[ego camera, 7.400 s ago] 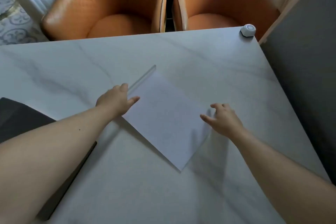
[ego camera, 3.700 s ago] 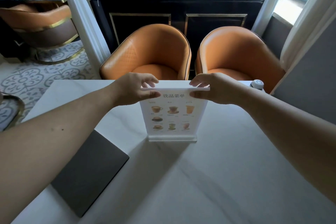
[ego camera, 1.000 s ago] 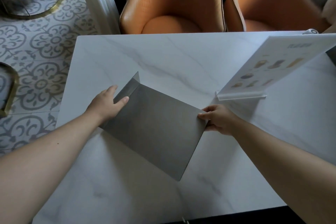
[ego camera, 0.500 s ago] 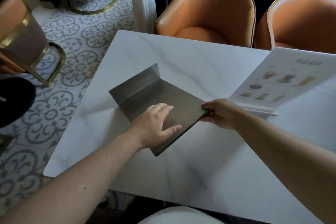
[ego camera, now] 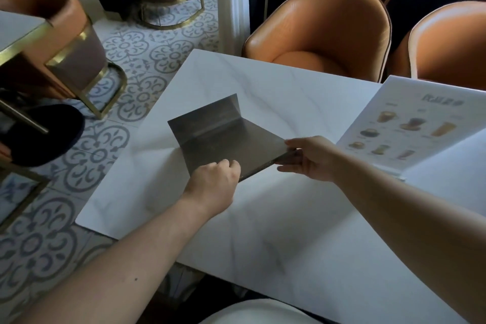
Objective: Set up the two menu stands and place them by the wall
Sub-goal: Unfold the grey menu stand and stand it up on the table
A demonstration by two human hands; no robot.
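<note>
The second menu stand, a dark grey L-shaped sheet with a short upturned foot (ego camera: 223, 137), lay tilted on the white marble-look table (ego camera: 302, 231), its near edge lifted off the top. The left hand (ego camera: 213, 187) had its fingers curled closed over the near-left corner; the right hand (ego camera: 313, 159) pinched the right corner, thumb above and fingers beneath. It looked thin, rigid and light, probably smooth enough to slide, so gripping both corners and pivoting it onto the foot seemed sensible. The white printed drinks menu stand (ego camera: 413, 126) already stood upright at the right
</note>
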